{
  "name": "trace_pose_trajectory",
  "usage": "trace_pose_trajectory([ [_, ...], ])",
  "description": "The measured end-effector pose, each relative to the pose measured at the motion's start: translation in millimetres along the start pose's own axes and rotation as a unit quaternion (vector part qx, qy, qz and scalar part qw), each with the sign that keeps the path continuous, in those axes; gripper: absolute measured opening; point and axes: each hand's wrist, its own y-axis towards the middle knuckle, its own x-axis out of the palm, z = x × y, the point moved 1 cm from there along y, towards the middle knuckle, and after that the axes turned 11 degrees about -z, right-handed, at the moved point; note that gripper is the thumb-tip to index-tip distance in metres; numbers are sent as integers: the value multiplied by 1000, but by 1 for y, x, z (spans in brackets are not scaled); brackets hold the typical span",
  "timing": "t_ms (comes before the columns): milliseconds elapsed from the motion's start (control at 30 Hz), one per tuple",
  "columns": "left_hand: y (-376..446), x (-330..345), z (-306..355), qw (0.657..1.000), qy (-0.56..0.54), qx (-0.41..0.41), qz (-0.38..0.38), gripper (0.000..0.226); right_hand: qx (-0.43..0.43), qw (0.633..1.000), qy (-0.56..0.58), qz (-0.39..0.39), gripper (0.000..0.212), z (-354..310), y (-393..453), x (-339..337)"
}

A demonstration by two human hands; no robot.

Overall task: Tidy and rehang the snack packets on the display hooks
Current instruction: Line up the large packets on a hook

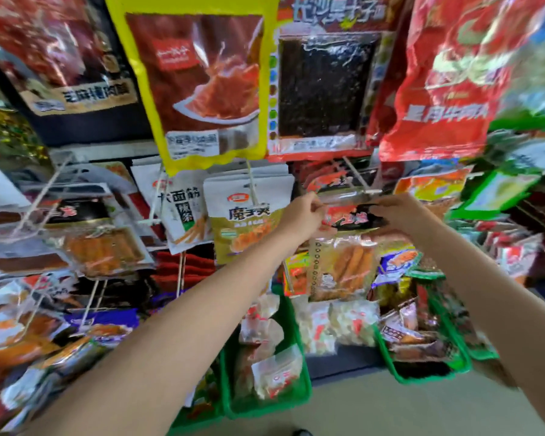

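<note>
A red and black snack packet (346, 217) with a clear top strip is held up between both hands, in the middle of the display. My left hand (301, 214) pinches its upper left corner. My right hand (398, 212) pinches its upper right edge. The clear top strip sits at the tip of a thin metal hook (356, 179) that juts out above it. Whether the hook passes through the packet's hole I cannot tell. Below it hangs a clear packet of orange sticks (343, 269).
Large packets hang above: yellow (202, 89), dark seaweed (324, 86), red (444, 80). White packets (249, 215) hang left of my hands on more hooks. Green baskets (265, 404) of small packets stand below, above a pale floor (375, 413).
</note>
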Motion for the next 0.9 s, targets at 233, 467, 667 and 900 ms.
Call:
trace_pose_trajectory([
  [233, 36, 19, 27, 998, -54, 14, 37, 15, -40, 999, 4, -19, 20, -13, 27, -39],
  [467, 37, 13, 26, 996, -42, 39, 66, 20, -24, 995, -33, -90, 12, -25, 30, -42],
  [667, 41, 10, 23, 989, -93, -10, 111, 15, -33, 989, -54, -132, 9, -30, 34, -51],
  [900, 41, 3, 25, 992, -112, -7, 60, 8, -120, 973, -187, -55, 12, -25, 50, -44],
])
